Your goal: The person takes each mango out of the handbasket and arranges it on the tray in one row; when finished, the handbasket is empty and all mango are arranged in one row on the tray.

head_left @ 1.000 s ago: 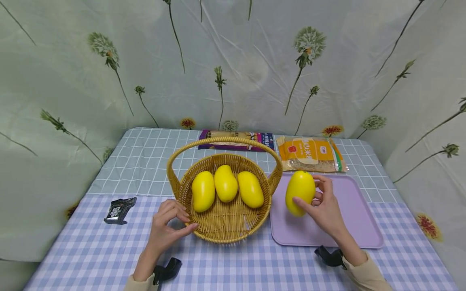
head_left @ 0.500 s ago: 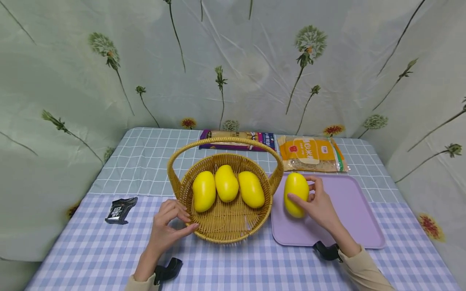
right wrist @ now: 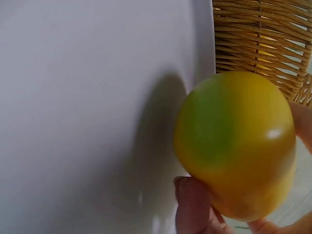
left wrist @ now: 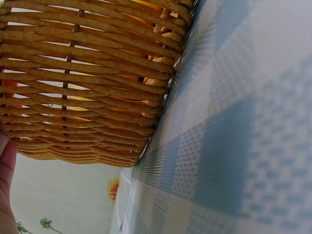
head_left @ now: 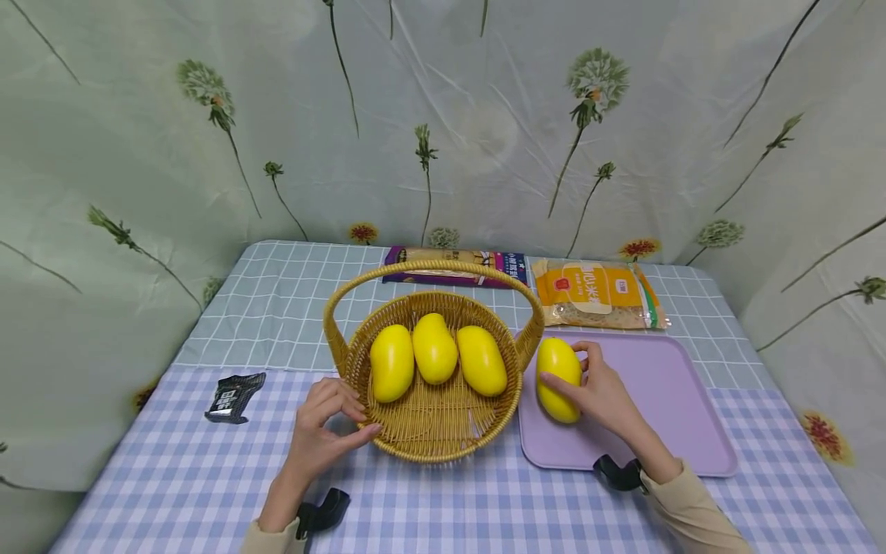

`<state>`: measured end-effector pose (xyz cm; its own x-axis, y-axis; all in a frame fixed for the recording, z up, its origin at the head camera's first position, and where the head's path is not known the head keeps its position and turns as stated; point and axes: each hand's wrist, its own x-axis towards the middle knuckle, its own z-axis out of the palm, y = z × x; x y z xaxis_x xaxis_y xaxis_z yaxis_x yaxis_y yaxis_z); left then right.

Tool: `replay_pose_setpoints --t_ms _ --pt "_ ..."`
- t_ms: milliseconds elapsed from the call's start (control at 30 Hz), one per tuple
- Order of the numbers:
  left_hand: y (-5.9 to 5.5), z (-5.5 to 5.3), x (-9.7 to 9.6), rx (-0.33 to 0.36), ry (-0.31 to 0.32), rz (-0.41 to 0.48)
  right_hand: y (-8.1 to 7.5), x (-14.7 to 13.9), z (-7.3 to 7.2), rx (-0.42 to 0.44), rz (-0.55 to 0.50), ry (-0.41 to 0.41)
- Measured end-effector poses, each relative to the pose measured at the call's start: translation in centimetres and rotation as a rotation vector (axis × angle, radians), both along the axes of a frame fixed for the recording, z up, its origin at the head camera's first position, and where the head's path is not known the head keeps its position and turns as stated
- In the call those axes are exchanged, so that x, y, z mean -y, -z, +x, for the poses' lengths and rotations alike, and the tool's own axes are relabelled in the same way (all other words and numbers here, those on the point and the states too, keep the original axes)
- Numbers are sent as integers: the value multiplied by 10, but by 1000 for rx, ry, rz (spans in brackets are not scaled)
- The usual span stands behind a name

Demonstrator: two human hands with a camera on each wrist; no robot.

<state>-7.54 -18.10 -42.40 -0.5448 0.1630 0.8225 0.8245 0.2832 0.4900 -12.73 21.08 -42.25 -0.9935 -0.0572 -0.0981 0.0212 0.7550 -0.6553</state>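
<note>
In the head view, my right hand (head_left: 602,392) grips a yellow mango (head_left: 557,361) between thumb and fingers, low over the left part of a lilac tray (head_left: 664,408). The right wrist view shows that the mango's end (right wrist: 239,141) has a green patch, and its shadow falls on the tray. My left hand (head_left: 321,427) holds the near left rim of a wicker basket (head_left: 436,423) between thumb and fingers. Three yellow mangoes (head_left: 435,350) lie side by side in the back of the basket. In the left wrist view, the woven wall (left wrist: 83,83) fills the upper left.
Behind the basket lies a purple food packet (head_left: 453,266). An orange-labelled grain bag (head_left: 598,296) sits behind the tray. A small black packet (head_left: 234,398) is on the checked cloth at left. The basket's tall handle (head_left: 432,265) arches over it.
The right hand has moved slightly left and down with the mango, bringing it lower over the tray, nearer the basket. The left hand keeps its hold on the rim.
</note>
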Motion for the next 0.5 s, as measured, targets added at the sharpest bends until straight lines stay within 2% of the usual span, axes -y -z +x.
replay_pose_setpoints --t_ms 233,500 --pt "1 0 -1 4 -6 -2 1 1 -1 60 32 6" --pt "2 0 0 -3 -14 -14 0 1 -2 82 67 9"
